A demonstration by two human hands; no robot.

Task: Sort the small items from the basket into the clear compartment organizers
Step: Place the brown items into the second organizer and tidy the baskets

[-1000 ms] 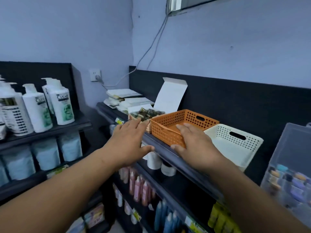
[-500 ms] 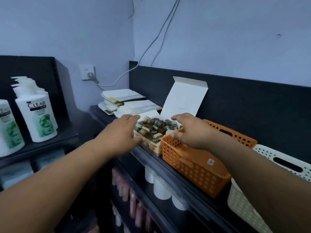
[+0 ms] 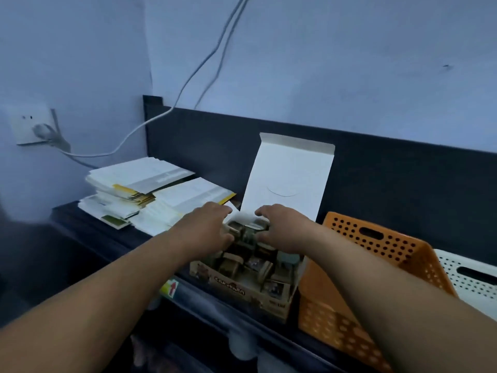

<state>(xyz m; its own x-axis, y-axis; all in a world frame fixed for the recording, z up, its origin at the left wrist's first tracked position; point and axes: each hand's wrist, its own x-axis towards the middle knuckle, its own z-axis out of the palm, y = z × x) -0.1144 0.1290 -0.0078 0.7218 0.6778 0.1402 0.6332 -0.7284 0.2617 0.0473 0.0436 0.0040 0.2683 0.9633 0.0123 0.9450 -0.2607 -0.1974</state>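
Observed: an open brown printed cardboard box (image 3: pixel 250 294) stood at the near edge of the dark top shelf (image 3: pixel 102 238), its white lid flap (image 3: pixel 287 181) raised against the dark back panel. The box was packed with small wrapped items in brown, green and pale tones (image 3: pixel 242 262).

The left hand (image 3: pixel 207 230) lay over the far left part of the box, fingers bent downward among the items. The right hand (image 3: pixel 282 230) lay over the far right part, fingers likewise bent, thumb turned inward. Whether either hand pinched an item could not be told.

An orange perforated plastic basket (image 3: pixel 376 254) sat just right of the box, against its side; its interior was largely hidden by the right forearm. A white perforated plastic basket (image 3: pixel 470 275) stood further right, beside the orange one.

Left of the box lay stacks of white and yellow papers (image 3: pixel 139 184). A white wall socket (image 3: pixel 29 125) held a plug, with a white cable (image 3: pixel 150 122) running up the wall.
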